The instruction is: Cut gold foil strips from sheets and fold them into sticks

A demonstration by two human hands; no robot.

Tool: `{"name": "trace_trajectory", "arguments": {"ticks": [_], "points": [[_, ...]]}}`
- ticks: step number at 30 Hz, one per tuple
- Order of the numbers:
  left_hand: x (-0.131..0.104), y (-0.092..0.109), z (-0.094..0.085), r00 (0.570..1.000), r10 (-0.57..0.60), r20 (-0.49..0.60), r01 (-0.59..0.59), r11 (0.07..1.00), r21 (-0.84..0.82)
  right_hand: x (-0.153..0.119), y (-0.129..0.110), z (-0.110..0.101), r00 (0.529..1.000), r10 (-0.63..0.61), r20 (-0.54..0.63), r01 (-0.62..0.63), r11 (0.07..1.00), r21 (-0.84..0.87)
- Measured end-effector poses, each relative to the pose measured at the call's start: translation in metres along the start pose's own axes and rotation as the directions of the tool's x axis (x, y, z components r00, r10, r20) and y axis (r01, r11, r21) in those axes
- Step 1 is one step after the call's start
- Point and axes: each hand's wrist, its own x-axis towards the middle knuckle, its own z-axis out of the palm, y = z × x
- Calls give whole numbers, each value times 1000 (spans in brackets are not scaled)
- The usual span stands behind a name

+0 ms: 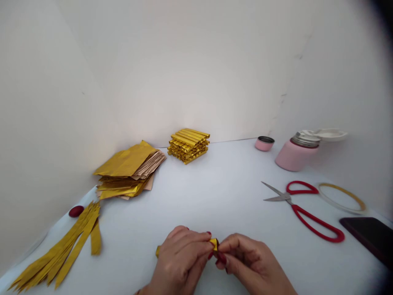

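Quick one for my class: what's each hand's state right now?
Left hand: closed, holding a gold piece.
Right hand: closed at the gold piece's end; whether it grips cannot be told.

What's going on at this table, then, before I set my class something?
A person's left hand holds a gold piece, and the right hand has its fingertips at one end of it. Beyond the hands stands a stack of gold tubes. Gold-faced sheets and cut gold strips lie to the left; scissors lie open to the right.
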Motion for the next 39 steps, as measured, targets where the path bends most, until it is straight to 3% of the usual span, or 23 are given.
{"name": "trace_trajectory", "arguments": {"ticks": [8, 12, 16, 23, 28, 35, 39], "points": [[-1, 0, 2, 998, -65, 27, 67, 995, -73, 3, -1, -6, 985, -165, 42, 170, 953, -252], [-2, -1, 1, 999, -21, 40, 20, 1000, 22, 3, -2, -7, 985, -166, 38, 169, 936, -309], [-1, -1, 1, 998, 57, 23, -59, 997, 53, 3, -2, -5, 995, -89, 34, 94, 973, -210], [1, 0, 1, 998, 66, -11, -65, 996, 59, 1, -3, -1, 995, -73, 66, 79, 993, -83], [0, 0, -1, 998, 55, 35, -56, 997, 52, -1, 0, 2, 998, -8, 55, 6, 1000, 26], [-7, -5, 4, 983, -151, 102, 158, 986, -60, 1, 1, -3, 999, 13, -33, -10, 996, 94], [-10, -6, 3, 980, -168, 111, 180, 977, -117, 2, 4, -3, 996, 15, -85, -5, 993, 118]]}}
